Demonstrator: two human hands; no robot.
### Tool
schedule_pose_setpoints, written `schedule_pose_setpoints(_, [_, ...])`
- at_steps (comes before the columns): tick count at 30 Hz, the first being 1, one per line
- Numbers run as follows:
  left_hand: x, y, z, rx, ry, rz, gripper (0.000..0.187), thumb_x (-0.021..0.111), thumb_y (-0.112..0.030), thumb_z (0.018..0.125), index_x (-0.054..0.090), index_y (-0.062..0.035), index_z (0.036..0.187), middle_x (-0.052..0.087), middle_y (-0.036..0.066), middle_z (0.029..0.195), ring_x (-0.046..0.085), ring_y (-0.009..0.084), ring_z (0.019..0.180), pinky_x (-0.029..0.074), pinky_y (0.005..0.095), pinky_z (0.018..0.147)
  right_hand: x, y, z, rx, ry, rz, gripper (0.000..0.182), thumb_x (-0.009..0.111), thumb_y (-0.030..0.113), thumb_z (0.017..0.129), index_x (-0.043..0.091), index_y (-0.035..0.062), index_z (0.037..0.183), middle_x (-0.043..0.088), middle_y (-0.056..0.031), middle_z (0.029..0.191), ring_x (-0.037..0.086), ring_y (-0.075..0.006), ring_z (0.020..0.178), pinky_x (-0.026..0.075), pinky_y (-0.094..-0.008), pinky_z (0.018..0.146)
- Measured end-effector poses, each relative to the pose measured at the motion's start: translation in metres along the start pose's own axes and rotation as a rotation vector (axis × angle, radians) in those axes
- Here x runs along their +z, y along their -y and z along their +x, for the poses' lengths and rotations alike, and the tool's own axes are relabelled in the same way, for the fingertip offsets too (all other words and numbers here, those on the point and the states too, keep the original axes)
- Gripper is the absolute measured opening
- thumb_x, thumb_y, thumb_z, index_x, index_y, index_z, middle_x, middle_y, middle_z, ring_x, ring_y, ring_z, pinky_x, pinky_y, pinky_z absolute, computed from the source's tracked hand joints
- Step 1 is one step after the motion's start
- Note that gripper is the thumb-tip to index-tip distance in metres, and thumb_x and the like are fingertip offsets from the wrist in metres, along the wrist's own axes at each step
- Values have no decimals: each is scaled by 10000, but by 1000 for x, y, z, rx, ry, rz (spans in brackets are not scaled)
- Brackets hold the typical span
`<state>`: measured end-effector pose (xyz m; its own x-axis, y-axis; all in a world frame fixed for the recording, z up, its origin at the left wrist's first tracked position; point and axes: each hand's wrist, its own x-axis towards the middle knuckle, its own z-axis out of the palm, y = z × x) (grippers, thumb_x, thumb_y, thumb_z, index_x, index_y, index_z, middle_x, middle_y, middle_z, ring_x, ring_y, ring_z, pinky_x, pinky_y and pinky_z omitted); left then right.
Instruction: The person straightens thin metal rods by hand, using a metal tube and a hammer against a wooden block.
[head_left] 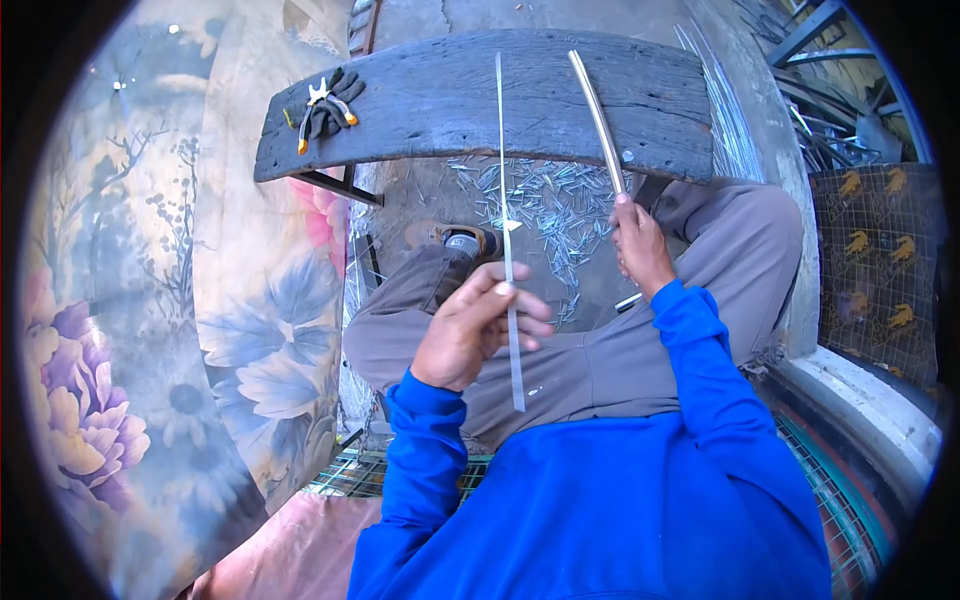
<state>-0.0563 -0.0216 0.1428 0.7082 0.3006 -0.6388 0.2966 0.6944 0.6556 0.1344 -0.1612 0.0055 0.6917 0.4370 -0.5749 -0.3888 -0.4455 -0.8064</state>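
My left hand (pixel 470 330) pinches a long, thin, flat metal strip (pixel 502 150) between thumb and fingers. The strip stands roughly lengthwise in view, its upper end over the dark wooden bench (pixel 430 100) and its lower end above my lap. Its other fingers are slightly smeared by motion. Closed round a shiny metal rod or narrow tube (pixel 597 115) is my right hand (pixel 640 245); the rod's far part crosses the bench, and its near end shows below the fist. Pliers with orange-tipped handles (pixel 319 97) lie on a dark glove (pixel 340 112) at the bench's left end.
Many short cut metal pieces (pixel 550 200) litter the floor beneath the bench. Long thin rods (pixel 728 120) lean past its right end. Floral cloth (pixel 270 330) hangs at left. Metal framing (pixel 820 40) and a patterned panel (pixel 875 260) stand at right.
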Motion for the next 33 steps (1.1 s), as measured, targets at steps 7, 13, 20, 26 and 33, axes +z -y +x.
schedule_pose_setpoints(7, [48, -28, 17, 43, 267, -236, 263, 429, -200, 1041, 471, -31, 1237, 670, 113, 891, 687, 178, 642, 580, 280, 550, 0, -6, 0, -54, 8, 20, 590, 418, 581, 990, 574, 28, 854, 483, -3, 605, 464, -102, 459, 376, -296, 402])
schedule_pose_setpoints(13, [61, -41, 16, 78, 271, -417, 302, 384, -206, 1057, 469, -10, 1271, 630, 88, 893, 675, 171, 628, 595, 271, 547, 0, -12, 6, -116, -25, -45, 607, 411, 582, 991, 599, 18, 868, 527, -37, 628, 527, -138, 560, 434, -326, 525])
schedule_pose_setpoints(20, [49, -45, 12, 127, 396, -569, 308, 398, -192, 1050, 452, 1, 1284, 668, 156, 956, 723, 254, 770, 627, 334, 612, 1, -18, 11, -106, -17, -92, 633, 402, 590, 991, 598, 4, 858, 547, -70, 640, 554, -176, 607, 445, -355, 598])
schedule_pose_setpoints(26, [40, -41, 8, 113, 368, -578, 295, 401, -187, 1047, 456, -3, 1271, 658, 144, 934, 718, 242, 735, 626, 331, 606, 1, -18, 13, -107, -10, -106, 647, 394, 597, 991, 598, -1, 855, 545, -70, 638, 553, -177, 608, 445, -356, 602])
schedule_pose_setpoints(33, [33, 11, 29, -2, 201, -158, 239, 484, -184, 1019, 523, -17, 1185, 598, 80, 995, 708, 204, 749, 620, 300, 604, 3, 0, -2, -87, 45, -6, 530, 553, 548, 947, 603, 29, 850, 530, -17, 630, 468, -99, 499, 367, -295, 452])
